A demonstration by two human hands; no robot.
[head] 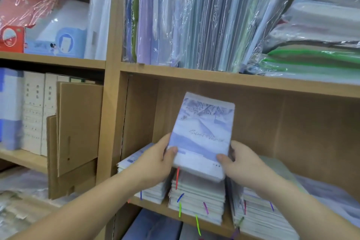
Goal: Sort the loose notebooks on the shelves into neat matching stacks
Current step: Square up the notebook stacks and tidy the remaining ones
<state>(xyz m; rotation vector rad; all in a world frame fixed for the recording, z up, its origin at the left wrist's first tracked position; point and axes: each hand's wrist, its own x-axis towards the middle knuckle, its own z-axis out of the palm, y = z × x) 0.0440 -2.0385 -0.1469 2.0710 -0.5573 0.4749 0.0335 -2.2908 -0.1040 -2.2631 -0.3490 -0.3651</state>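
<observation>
Both hands hold one blue and white notebook by its near corners, the left hand gripping the left corner and the right hand gripping the right. The notebook tilts up, just over the middle stack. Two more stacks, the left stack and the right stack, sit beside it on the wooden shelf.

The left forearm and right forearm reach forward, the left grip curled round the lower left edge of the notebook, thumb on its cover, the right grip curled round its lower right edge, thumb likewise on top.
</observation>
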